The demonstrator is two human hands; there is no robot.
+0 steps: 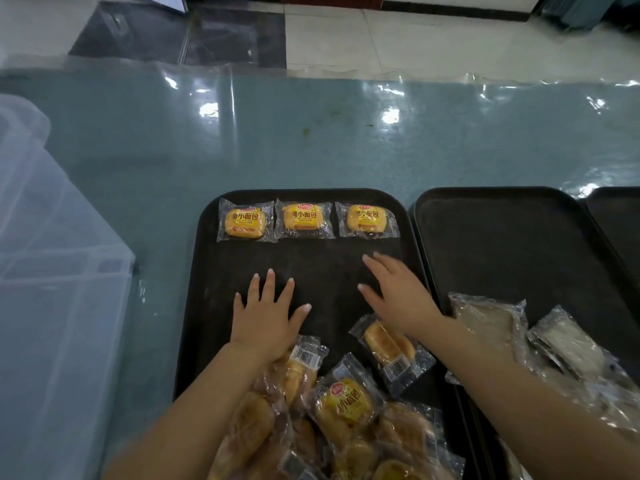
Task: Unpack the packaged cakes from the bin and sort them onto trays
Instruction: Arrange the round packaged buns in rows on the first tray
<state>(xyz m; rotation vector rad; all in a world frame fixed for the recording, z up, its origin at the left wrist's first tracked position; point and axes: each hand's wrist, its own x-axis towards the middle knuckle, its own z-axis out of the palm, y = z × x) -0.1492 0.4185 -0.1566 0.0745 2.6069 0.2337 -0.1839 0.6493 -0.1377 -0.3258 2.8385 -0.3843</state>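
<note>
Three packaged yellow cakes [304,220] lie in a row along the far edge of the black tray [207,271] in front of me. A loose heap of packaged cakes [346,410] covers the tray's near end. My left hand [266,317] hovers flat over the tray's middle, fingers spread, holding nothing. My right hand [398,292] is also open, palm down, just beyond a wrapped cake [391,348] lying bottom up. A second black tray [502,244] to the right carries clear-wrapped pale cakes [491,320] at its near end.
A clear plastic bin [52,289] stands at the left on the blue-green table [311,133] under a glossy plastic sheet. A third dark tray [620,216] shows at the right edge. Tiled floor lies beyond the table.
</note>
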